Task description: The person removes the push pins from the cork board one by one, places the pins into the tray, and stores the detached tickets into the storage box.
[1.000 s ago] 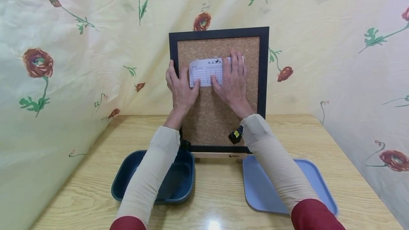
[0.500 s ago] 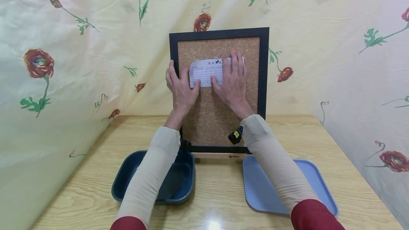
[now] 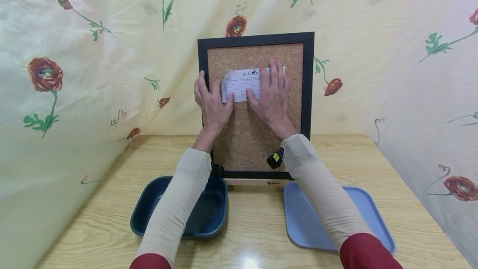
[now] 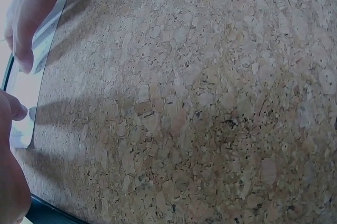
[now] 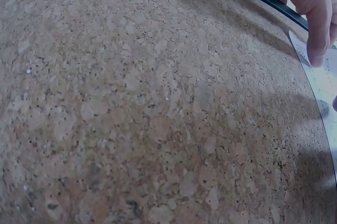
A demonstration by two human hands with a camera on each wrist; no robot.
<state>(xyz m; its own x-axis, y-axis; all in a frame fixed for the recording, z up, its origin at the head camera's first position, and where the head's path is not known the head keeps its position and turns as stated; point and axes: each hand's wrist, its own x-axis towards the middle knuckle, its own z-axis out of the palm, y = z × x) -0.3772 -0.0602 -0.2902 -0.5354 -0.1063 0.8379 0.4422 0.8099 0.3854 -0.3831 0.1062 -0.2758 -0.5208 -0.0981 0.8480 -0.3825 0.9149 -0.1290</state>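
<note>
Left hand (image 3: 213, 105) and left sleeve (image 3: 175, 206) shifted barely rightward.

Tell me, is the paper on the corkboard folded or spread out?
Spread out: the paper lies against the corkboard, printed side facing out, though the right hand covers part of it.

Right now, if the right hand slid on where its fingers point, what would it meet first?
The right hand would probably meet the corkboard's black top frame, after crossing bare cork.

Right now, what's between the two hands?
In the head view, printed paper lies on the cork board between left hand and right hand, a small shiny thing near the paper's top.
</note>
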